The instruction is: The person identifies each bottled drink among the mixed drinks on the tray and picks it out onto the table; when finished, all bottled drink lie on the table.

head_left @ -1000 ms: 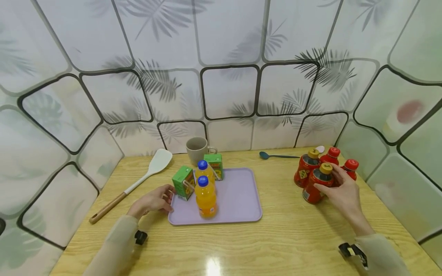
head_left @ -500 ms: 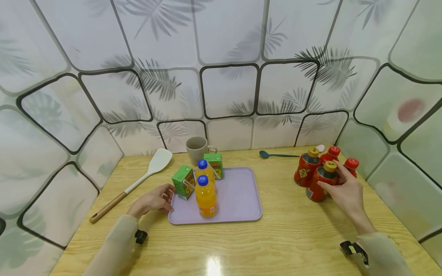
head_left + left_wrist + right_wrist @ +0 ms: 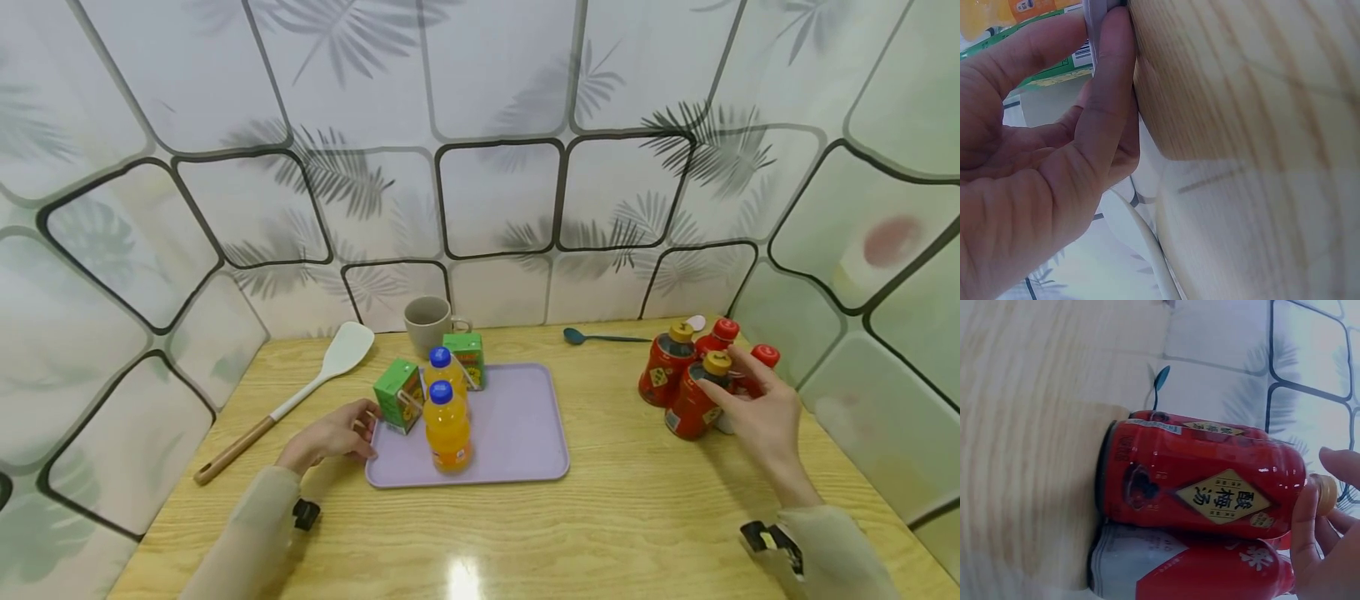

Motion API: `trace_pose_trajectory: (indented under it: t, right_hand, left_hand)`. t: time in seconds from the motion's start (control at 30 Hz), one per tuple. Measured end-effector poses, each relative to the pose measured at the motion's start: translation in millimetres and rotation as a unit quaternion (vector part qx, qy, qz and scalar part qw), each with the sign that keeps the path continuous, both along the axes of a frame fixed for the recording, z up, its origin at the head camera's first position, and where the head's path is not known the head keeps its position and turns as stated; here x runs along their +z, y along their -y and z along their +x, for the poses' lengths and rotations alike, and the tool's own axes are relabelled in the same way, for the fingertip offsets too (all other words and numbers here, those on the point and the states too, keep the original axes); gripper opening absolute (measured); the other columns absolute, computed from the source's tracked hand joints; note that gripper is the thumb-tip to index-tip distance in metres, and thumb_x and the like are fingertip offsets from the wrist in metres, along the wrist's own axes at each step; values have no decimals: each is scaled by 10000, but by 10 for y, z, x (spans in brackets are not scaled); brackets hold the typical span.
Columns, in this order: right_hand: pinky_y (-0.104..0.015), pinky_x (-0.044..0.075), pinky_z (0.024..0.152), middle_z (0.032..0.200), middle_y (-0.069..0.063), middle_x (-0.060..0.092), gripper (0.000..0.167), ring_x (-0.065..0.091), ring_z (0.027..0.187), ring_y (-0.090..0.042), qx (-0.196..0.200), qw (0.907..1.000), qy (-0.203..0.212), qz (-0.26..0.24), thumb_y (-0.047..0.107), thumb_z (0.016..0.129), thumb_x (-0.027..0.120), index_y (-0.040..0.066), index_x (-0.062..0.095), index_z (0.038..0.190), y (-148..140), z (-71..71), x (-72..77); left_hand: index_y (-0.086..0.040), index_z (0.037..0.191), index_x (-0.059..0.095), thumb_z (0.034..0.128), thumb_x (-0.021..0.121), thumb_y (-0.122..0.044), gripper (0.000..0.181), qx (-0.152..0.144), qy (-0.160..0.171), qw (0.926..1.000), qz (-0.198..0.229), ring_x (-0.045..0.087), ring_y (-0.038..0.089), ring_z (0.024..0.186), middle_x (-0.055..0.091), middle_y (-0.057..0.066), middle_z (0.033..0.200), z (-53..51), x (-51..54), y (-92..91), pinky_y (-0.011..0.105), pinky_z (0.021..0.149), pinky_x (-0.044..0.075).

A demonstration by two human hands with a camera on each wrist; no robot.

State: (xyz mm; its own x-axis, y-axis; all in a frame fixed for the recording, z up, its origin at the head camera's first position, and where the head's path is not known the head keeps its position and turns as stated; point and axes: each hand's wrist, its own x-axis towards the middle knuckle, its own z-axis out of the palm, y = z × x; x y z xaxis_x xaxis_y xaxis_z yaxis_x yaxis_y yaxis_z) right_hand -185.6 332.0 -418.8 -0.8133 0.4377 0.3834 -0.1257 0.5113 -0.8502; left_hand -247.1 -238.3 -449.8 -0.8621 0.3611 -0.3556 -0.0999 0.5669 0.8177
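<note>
My left hand (image 3: 337, 437) pinches the left rim of the lilac tray (image 3: 517, 433); in the left wrist view the hand (image 3: 1054, 137) has thumb and fingers on either side of that edge. Two orange juice bottles (image 3: 447, 429) with blue caps and two green drink cartons (image 3: 399, 396) stand on the tray's left part. At the right, my right hand (image 3: 765, 417) is spread beside a red bottle (image 3: 692, 407) with a gold cap. In the right wrist view its thumb is apart from the red bottle (image 3: 1204, 478), while a finger lies close to the cap.
Another gold-capped red bottle (image 3: 665, 371) and two red-capped bottles (image 3: 723, 335) stand grouped around it. A grey mug (image 3: 427, 325) is behind the tray, a dark teal spoon (image 3: 600, 337) near the back wall, and a white spatula (image 3: 322, 375) with a wooden handle lies left.
The front gold-capped bottle shifted slightly right, close to the other bottles, then stayed put. My right hand has loosened and drawn a little to the right. The left hand keeps its place.
</note>
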Motion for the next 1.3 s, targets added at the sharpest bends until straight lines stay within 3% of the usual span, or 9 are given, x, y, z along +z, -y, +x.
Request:
trace_pose_trajectory:
  t: [0.2,0.37,0.57,0.73,0.87,0.97,1.13,1.3]
  right_hand:
    - [-24,458,651,938,174,583,443,569,788,32,-249,9990,-343,-161,93,813,786,80,670,1240,45,7,64]
    - [-58,462,595,856,222,638,281,586,722,30,-126,9979,-613,-144,74,837,756,19,717,1110,105,3,85]
    - [-123,526,587,830,245,677,274,648,673,0,459,9976,-381,-357,111,870,731,-25,703,1106,267,1,84]
    - [-169,555,599,847,142,720,289,670,698,-17,1079,9939,-130,-163,150,899,707,-50,685,1106,437,-32,61]
    - [-190,564,607,851,116,720,260,666,707,-15,1717,9851,9,-112,142,917,684,-40,684,1102,579,-86,-9]
    - [-241,582,620,894,24,735,275,680,749,-59,2120,9768,243,-193,188,929,673,-17,683,1113,678,-141,-102]
    - [-272,591,646,940,-69,737,316,682,792,-78,2446,9658,634,-575,224,926,680,-23,680,1123,862,-225,-206]
    - [-271,590,658,919,-32,730,306,667,785,-69,2666,9565,758,-911,187,922,684,-50,673,1116,1024,-289,-285]
  left_hand:
    - [44,1268,433,741,720,100,603,-1,12,10000,33,494,227,938,464,163,1090,-9,-11,3,340,710,578]
    - [44,1266,435,737,723,91,604,-31,-29,10000,19,495,224,930,468,163,1084,-13,-17,10,334,700,571]
    - [41,1264,434,734,729,83,608,-70,-42,10000,23,492,214,908,466,155,1065,-6,6,9,330,681,556]
    - [40,1255,442,735,730,86,596,-37,-25,10000,10,495,212,906,470,151,1055,-8,2,5,327,682,555]
    - [39,1253,446,736,733,84,592,-17,-24,10000,-34,494,215,915,473,153,1059,-4,11,2,321,683,550]
    - [39,1254,444,737,734,83,594,-18,-13,10000,-54,490,217,922,472,152,1063,-4,14,1,318,685,547]
    - [40,1252,445,734,734,86,594,-20,0,10000,-29,490,218,924,470,152,1063,-5,14,-2,324,693,559]
    - [42,1259,441,733,732,91,602,-13,18,10000,-19,495,219,928,473,152,1068,-7,14,0,328,702,563]
